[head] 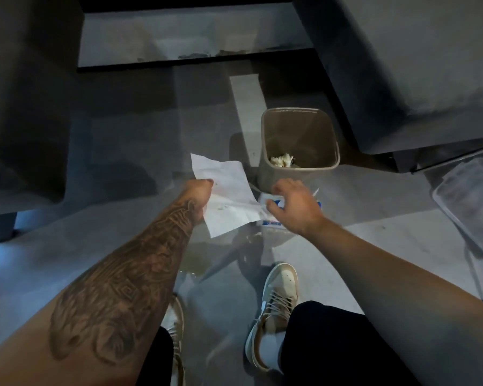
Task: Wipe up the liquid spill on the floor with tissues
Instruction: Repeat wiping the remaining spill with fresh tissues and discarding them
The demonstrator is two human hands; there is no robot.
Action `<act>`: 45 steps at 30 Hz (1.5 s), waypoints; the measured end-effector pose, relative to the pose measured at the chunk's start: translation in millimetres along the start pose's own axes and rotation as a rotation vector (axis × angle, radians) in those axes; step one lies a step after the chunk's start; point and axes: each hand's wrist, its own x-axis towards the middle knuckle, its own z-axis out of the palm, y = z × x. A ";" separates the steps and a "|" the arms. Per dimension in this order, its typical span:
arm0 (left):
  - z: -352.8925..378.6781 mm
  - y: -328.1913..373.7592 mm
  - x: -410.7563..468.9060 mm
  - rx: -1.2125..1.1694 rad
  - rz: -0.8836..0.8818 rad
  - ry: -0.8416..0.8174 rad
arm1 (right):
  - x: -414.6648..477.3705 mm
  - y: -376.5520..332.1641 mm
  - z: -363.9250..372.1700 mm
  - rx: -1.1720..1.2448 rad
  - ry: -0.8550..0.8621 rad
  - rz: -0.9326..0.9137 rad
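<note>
My left hand (200,195) grips a white tissue (226,199) by its left edge, and the sheet hangs spread out above the floor. My right hand (293,204) is curled down over a white and blue tissue pack (273,222) on the floor, with the thumb at the sheet's right corner. A yellowish liquid spill (195,261) lies on the grey floor below the tissue, just right of my left forearm and ahead of my shoes.
A beige bin (329,160) stands just beyond the pack, with a crumpled tissue (282,160) inside. Dark grey sofas (25,107) flank the floor left and right. A clear plastic container (471,207) lies at the right. My shoes (279,296) stand near the spill.
</note>
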 end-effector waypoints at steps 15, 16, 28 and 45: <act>-50.6 -12.0 2.2 0.067 -0.093 -0.024 | 26.4 26.4 5.2 -0.410 -0.431 0.226; -53.7 -9.9 -0.5 0.059 -0.091 -0.025 | 26.0 22.9 -2.1 -0.427 -0.385 0.202; -81.0 -6.0 -65.3 -0.122 -0.041 0.014 | 1.7 -52.6 -98.9 -0.082 0.146 0.049; -159.3 -19.5 -87.5 -0.408 -0.067 -0.058 | -27.4 -213.9 -122.5 1.164 -0.160 -0.016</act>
